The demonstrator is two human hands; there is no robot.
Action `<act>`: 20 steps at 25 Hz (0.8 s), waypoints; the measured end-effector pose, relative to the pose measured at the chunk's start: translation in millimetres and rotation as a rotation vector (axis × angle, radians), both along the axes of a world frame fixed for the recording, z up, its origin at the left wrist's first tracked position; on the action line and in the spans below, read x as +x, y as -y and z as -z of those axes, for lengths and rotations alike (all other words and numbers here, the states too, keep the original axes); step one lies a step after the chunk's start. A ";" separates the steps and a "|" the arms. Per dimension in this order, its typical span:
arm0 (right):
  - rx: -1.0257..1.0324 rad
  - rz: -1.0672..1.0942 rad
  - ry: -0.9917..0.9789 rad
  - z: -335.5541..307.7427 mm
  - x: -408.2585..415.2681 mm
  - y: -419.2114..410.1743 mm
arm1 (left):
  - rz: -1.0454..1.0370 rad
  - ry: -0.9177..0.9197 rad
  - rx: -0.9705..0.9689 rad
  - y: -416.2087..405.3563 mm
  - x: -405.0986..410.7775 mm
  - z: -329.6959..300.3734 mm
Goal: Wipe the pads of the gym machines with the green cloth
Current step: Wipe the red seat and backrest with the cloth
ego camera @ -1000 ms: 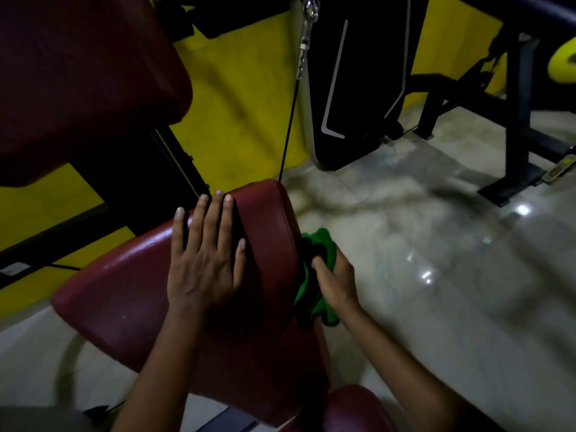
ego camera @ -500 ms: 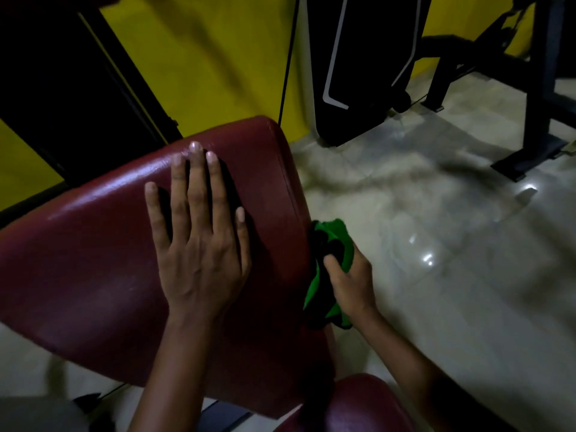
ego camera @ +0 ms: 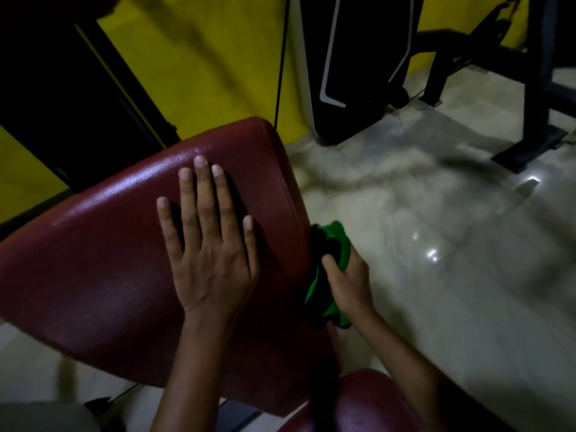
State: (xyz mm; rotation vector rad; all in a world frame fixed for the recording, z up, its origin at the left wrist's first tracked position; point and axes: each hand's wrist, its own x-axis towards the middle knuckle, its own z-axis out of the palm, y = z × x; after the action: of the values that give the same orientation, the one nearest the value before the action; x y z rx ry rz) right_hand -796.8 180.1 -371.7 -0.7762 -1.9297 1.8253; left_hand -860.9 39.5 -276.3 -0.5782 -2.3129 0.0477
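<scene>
A dark red padded rest [ego camera: 103,269] slopes across the left and middle of the head view. My left hand [ego camera: 212,244] lies flat on its top face, fingers straight and spread. My right hand [ego camera: 349,285] grips the bunched green cloth [ego camera: 330,266] and presses it against the pad's right side edge. Part of the cloth is hidden between my hand and the pad. A second dark red pad [ego camera: 367,403] shows at the bottom, under my right forearm.
A black weight-stack housing [ego camera: 358,63] with white trim stands behind, a thin cable [ego camera: 280,63] hanging beside it. Dark machine frames [ego camera: 536,88] stand at the right on the glossy tiled floor [ego camera: 436,275]. A yellow wall [ego camera: 218,57] runs behind the black upright [ego camera: 78,95].
The view has tilted down and closed in on the pad. My right hand with the cloth has shifted slightly along the pad's side edge. My left hand stays flat on the pad.
</scene>
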 end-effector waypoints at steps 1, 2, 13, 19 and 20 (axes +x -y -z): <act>-0.025 -0.018 0.048 5.6 3.6 0.0 | 0.005 -0.003 0.003 -0.3 0.1 0.4; -0.036 -0.034 0.071 3.9 3.7 -1.2 | 0.010 -0.008 0.010 -0.8 0.1 1.2; 0.134 0.011 -0.222 -21.3 -16.8 -4.2 | 0.173 -0.017 -0.038 1.2 27.4 46.5; 0.020 -0.085 0.003 7.3 -4.5 -9.0 | 0.123 -0.037 -0.047 -2.3 31.9 59.3; 0.040 -0.081 -0.054 -5.9 -12.0 -13.1 | 0.129 -0.038 -0.049 -2.4 32.9 59.7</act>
State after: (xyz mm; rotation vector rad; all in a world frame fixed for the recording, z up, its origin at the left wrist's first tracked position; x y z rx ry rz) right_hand -808.8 193.1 -365.7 -0.6385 -1.9838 1.8282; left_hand -827.9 41.8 -336.0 -0.7435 -2.2385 0.0533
